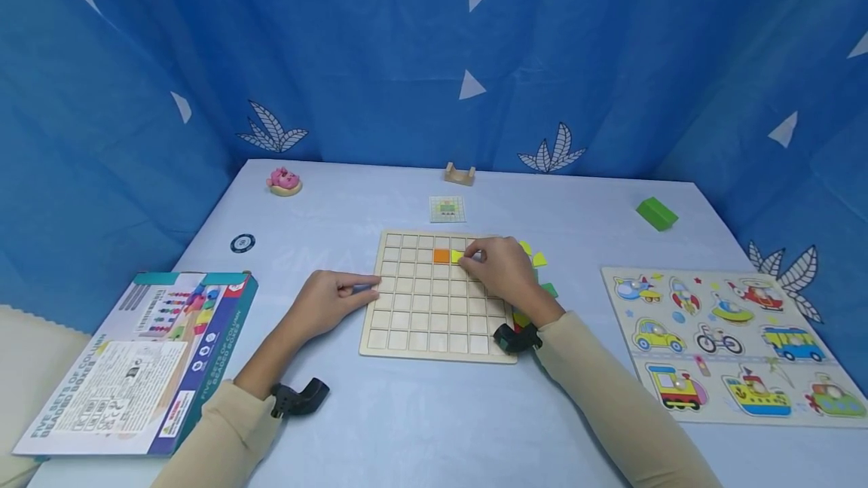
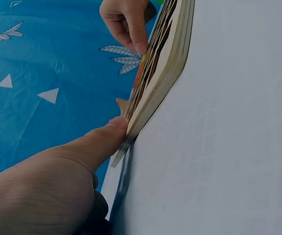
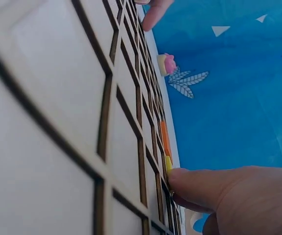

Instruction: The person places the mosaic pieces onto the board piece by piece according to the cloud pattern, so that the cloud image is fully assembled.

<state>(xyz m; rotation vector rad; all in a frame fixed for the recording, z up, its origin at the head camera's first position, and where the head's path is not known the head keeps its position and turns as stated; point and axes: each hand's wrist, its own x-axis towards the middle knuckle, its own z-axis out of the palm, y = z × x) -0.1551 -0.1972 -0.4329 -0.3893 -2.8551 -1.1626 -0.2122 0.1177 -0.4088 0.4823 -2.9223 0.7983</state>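
Right hand [image 1: 500, 271] pinching yellow tile [image 1: 457, 256] beside orange tile [image 1: 441, 255] on board [image 1: 434, 322], left hand [image 1: 330, 297] flat, fingers straight against board edge

Bright, even light; soft shadows; wide-angle edge distortion

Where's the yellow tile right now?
Head view: the yellow tile lies on the wooden grid board, second row, right of the orange tile, under the right hand fingertips.
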